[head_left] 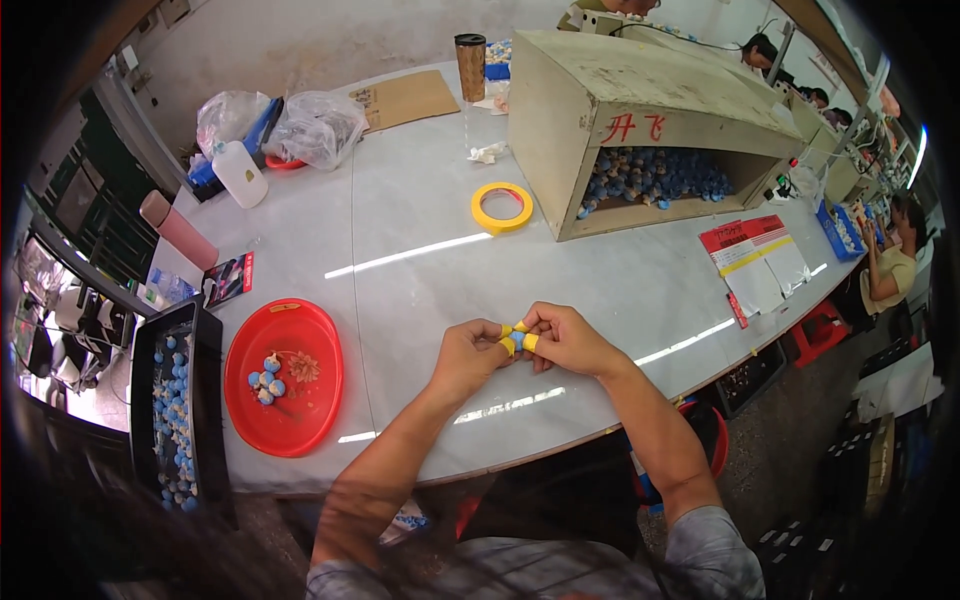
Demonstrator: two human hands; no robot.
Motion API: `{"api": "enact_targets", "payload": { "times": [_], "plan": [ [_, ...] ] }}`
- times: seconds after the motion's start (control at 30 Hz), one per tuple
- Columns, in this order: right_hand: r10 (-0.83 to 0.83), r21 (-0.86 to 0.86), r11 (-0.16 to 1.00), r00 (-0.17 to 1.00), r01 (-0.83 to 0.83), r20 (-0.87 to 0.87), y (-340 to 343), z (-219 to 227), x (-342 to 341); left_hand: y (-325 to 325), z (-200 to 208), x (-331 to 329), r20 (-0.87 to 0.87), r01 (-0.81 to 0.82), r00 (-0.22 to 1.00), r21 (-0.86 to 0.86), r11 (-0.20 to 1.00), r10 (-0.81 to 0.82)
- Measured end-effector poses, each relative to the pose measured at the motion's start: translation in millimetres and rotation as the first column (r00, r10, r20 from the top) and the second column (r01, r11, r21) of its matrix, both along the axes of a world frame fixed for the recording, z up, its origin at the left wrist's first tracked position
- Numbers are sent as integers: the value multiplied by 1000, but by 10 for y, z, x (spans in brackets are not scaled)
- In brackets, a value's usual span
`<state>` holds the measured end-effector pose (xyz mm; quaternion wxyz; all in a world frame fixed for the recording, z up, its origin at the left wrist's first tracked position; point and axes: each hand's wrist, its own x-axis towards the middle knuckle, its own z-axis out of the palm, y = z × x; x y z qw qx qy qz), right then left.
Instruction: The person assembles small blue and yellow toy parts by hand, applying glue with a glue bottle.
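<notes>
Between my two hands, over the middle of the pale table, is a small blue ball-like piece (518, 341). My left hand (470, 352) pinches it from the left, my right hand (562, 342) from the right. Yellow tape covers the tips of the thumbs and forefingers on both hands. The fingers hide much of the piece, so its exact kind does not show. To the left, a red round tray (334, 395) carries several small blue and cream pieces (266, 382) in a cluster.
A black bin (212, 400) of blue pieces stands at the left edge. A yellow tape roll (502, 207) lies ahead of my hands, beside an open-fronted box (560, 130) full of blue pieces. Papers (755, 262) lie to the right. A tumbler (470, 68) stands at the back.
</notes>
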<state>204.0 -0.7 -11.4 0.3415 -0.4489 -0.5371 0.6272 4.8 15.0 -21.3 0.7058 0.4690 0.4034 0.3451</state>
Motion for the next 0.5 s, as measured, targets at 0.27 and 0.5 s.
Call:
{"api": "enact_targets", "payload": {
  "times": [0.27, 0.5],
  "plan": [
    [11, 15, 1000, 999, -11, 31, -9, -3, -14, 18, -71, 7, -76, 19, 997, 77, 997, -13],
    [-11, 17, 1000, 998, 10, 56, 5, 7, -30, 15, -99, 14, -85, -3, 996, 85, 996, 10]
  ]
}}
